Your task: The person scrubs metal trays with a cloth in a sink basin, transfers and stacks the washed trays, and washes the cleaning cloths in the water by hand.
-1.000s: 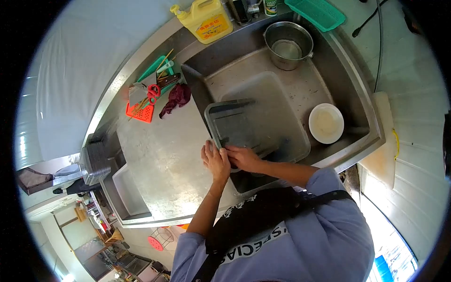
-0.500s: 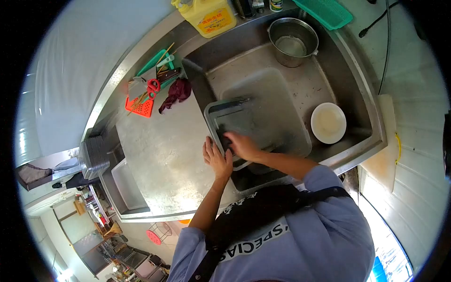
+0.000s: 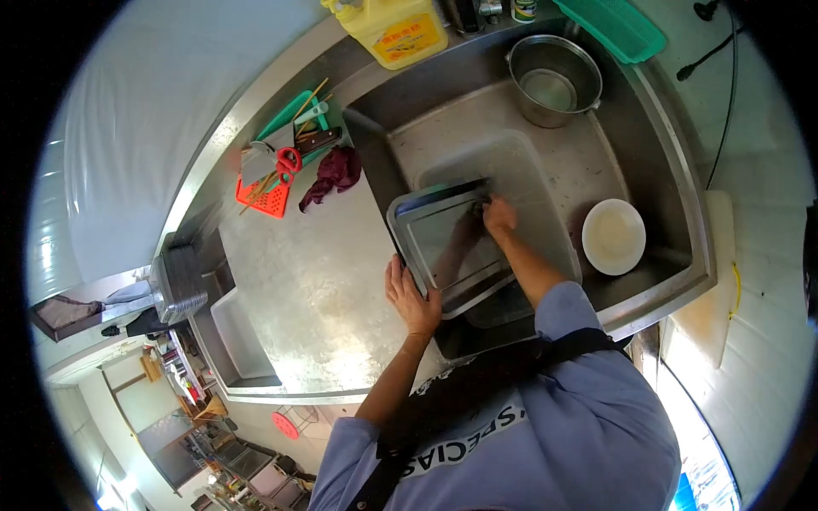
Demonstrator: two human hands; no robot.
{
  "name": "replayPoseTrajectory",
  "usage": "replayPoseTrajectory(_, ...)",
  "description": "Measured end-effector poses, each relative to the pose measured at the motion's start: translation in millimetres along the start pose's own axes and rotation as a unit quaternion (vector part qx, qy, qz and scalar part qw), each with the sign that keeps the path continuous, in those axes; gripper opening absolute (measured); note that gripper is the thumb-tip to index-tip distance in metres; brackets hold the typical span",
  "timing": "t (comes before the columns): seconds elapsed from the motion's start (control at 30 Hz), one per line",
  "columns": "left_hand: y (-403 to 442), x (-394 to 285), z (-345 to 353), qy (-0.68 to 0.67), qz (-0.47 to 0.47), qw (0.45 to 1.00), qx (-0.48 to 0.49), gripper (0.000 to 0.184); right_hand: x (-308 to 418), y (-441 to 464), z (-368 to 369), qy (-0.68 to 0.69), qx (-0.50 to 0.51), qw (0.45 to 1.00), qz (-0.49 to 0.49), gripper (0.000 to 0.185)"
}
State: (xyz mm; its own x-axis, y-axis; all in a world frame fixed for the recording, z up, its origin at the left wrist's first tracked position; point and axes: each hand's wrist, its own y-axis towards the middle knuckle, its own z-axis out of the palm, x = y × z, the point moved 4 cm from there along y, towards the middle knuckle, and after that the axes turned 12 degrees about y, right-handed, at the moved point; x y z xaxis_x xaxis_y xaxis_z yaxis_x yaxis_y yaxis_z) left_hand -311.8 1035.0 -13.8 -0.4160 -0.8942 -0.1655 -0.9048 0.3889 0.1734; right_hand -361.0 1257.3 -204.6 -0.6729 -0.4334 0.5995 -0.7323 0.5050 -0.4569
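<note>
Across a stainless-steel tabletop (image 3: 298,281) and into a deep sink (image 3: 456,115), looks down on a metal tray (image 3: 432,244) over the sink's left edge, partly above a cloudy tub (image 3: 509,155). With the left hand (image 3: 416,305), holds the tray's near left rim: grip closed over it, thumb on the inner side, fingers along the outer. With the right hand (image 3: 499,216), clasps a dark scrubber (image 3: 482,207) at the tray's far right corner, fingers curled together, tips hidden. Shows to the tray's right a white bowl (image 3: 613,237); beyond it, a metal pot (image 3: 530,106) and yellow jug (image 3: 399,34); past its far left side, a maroon cloth (image 3: 334,176), red-handled scissors (image 3: 290,161) and a red basket (image 3: 271,203). Compared with half a second ago, has moved the right hand from beside the left to the far corner, keeping the left at the rim.
</note>
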Motion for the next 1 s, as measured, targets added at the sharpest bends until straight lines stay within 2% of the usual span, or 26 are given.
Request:
replayPoseTrajectory(0.03, 0.0, -0.1, 0.1, -0.001, 0.003, 1.0, -0.005, 0.058, 3.0, -0.4, -1.8, -0.04, 0.01, 0.999, -0.016, 0.032)
replayPoseTrajectory(0.1, -2.1, 0.0, 0.3, -0.005, 0.009, 1.0, -0.012, 0.057, 41.8, -25.3, 6.2, 0.138, -0.03, 0.986, -0.09, 0.031)
replayPoseTrajectory(0.13, -2.2, 2.4, 1.2, -0.008, 0.011, 1.0, -0.014, 0.057, 67.4, -39.8, 16.2, 0.233, -0.105, 0.951, -0.175, 0.018)
replayPoseTrajectory(0.17, -3.8, 2.1, 1.8, -0.01, 0.012, 1.0, -0.015, 0.057, 101.2, -56.9, 11.8, 0.216, -0.083, 0.93, -0.287, 0.02)
replayPoseTrajectory(0.2, -4.7, -0.2, 1.7, -0.01, 0.005, 1.0, -0.007, 0.057, 132.3, -87.2, -13.7, 0.219, -0.047, 0.918, -0.326, 0.025)
replayPoseTrajectory(0.23, -2.9, -1.2, 1.0, -0.008, 0.0, 1.0, 0.001, 0.058, 138.5, -97.7, -8.0, 0.245, -0.053, 0.894, -0.37, 0.029)
replayPoseTrajectory(0.33, 0.1, -2.8, -3.3, 0.006, -0.009, 1.0, 0.019, 0.06, 118.9, -120.3, -14.1, 0.174, 0.049, 0.888, -0.424, 0.029)
replayPoseTrajectory(0.37, 0.6, -4.7, -4.1, 0.011, -0.01, 1.0, 0.023, 0.061, 98.7, -129.5, -6.8, 0.156, 0.102, 0.866, -0.465, 0.028)
replayPoseTrajectory(0.47, 2.3, -7.2, -4.5, 0.028, -0.012, 0.999, 0.036, 0.062, 38.2, -153.4, -15.1, 0.162, 0.181, 0.854, -0.461, 0.028)
replayPoseTrajectory(0.53, 0.4, -4.6, 1.5, 0.048, -0.009, 0.998, 0.038, 0.062, -9.2, -135.3, -17.1, 0.127, 0.038, 0.883, -0.451, 0.027)
replayPoseTrajectory(0.57, 1.2, -7.3, -0.9, 0.055, -0.009, 0.998, 0.044, 0.061, -26.8, -108.6, -15.2, 0.072, 0.091, 0.948, -0.297, 0.03)
replayPoseTrajectory(0.6, 0.2, -7.7, -0.9, 0.063, -0.008, 0.997, 0.044, 0.061, -44.4, -83.2, -16.6, 0.014, 0.139, 0.981, -0.134, 0.034)
replayPoseTrajectory(0.67, -0.4, -8.1, 0.7, 0.077, -0.002, 0.996, 0.043, 0.061, -67.9, -61.6, -36.2, 0.019, 0.065, 0.994, -0.088, 0.035)
replayPoseTrajectory(0.77, -0.4, -9.0, 3.2, 0.096, -0.006, 0.995, 0.033, 0.061, -53.9, -64.0, -22.5, -0.058, 0.069, 0.991, -0.096, 0.037)
replayPoseTrajectory(0.83, -0.2, -10.5, 1.4, 0.087, 0.002, 0.996, 0.021, 0.061, -4.9, -106.2, -25.1, -0.01, 0.088, 0.974, -0.209, 0.026)
replayPoseTrajectory(0.9, -1.1, -9.9, 0.2, 0.09, 0.012, 0.996, 0.014, 0.06, 29.9, -148.3, -19.9, 0.062, 0.088, 0.934, -0.341, 0.035)
replayPoseTrajectory(1.0, -0.4, -10.2, -0.9, 0.079, 0.008, 0.997, 0.022, 0.06, 48.9, -184.6, -20.0, 0.091, 0.139, 0.882, -0.441, 0.034)
